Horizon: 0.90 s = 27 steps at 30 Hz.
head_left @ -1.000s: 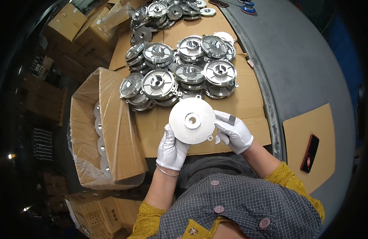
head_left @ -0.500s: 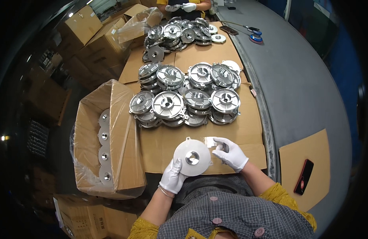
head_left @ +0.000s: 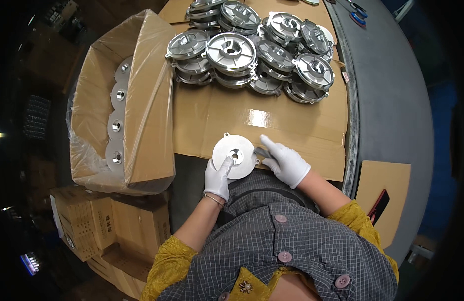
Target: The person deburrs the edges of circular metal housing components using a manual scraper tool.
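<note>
My left hand [head_left: 218,179], in a white glove, grips a round metal end cover [head_left: 223,145] with its thumb on the flat face beside the central hub. The cover has a pale disc face and small lugs on its rim. Just right of it is my right hand [head_left: 290,164], also gloved, its index finger stretched forward. Between that hand's thumb and fingers is a small thin grey piece [head_left: 262,152] at the cover's right edge; I cannot make out its kind. Whether it touches the rim is hard to tell.
Stacks of ribbed metal covers [head_left: 232,52] stand on the cardboard sheet [head_left: 297,135] ahead. At left, a plastic-lined carton [head_left: 151,110] holds a row of covers [head_left: 116,125]. Open cartons [head_left: 134,226] lie lower left. A phone [head_left: 378,204] rests on cardboard at right.
My view has tipped down toward my body, so the far pile and the other person have left the picture. The right hand has come closer to the cover's edge, with its index finger straighter.
</note>
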Tool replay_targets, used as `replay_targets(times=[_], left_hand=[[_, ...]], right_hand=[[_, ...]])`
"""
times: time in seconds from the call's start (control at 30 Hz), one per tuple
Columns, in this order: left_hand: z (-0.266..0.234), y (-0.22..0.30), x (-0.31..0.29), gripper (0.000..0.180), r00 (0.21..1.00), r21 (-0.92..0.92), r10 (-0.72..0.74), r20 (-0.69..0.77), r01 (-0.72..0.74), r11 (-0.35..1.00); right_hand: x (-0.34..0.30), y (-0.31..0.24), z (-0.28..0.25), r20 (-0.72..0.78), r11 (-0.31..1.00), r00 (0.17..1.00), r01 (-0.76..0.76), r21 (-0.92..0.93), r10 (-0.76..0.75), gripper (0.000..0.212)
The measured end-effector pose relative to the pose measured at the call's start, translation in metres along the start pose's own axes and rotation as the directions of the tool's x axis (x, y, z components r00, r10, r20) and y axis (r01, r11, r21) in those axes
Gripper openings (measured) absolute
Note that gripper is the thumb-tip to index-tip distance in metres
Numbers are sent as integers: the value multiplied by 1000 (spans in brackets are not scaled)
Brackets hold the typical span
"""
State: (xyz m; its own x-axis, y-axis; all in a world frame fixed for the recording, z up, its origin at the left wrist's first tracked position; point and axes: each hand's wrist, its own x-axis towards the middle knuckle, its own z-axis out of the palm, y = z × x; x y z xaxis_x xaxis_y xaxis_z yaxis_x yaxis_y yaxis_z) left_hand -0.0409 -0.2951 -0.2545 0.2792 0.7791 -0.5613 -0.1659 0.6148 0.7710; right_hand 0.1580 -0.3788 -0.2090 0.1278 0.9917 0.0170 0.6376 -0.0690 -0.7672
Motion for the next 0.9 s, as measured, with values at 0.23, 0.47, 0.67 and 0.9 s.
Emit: replay_targets(times=[0.23, 0.47, 0.67, 0.9], left_hand=[[3, -6, -6, 33, 997, 67, 39, -72, -35, 997], [4, -5, -4, 33, 996, 77, 28, -85, -21, 997], [9, -3, -7, 34, 991, 147, 114, -73, -102, 984], [5, -9, -2, 33, 990, 205, 118, -80, -99, 974]], right_hand=[[-3, 6, 27, 31, 966, 994, 105, -236, -101, 20], [18, 2, 36, -104, 955, 980, 134, -264, -167, 15], [30, 5, 37, -138, 941, 976, 114, -320, -166, 18], [10, 2, 29, -73, 949, 991, 83, -304, -110, 15]])
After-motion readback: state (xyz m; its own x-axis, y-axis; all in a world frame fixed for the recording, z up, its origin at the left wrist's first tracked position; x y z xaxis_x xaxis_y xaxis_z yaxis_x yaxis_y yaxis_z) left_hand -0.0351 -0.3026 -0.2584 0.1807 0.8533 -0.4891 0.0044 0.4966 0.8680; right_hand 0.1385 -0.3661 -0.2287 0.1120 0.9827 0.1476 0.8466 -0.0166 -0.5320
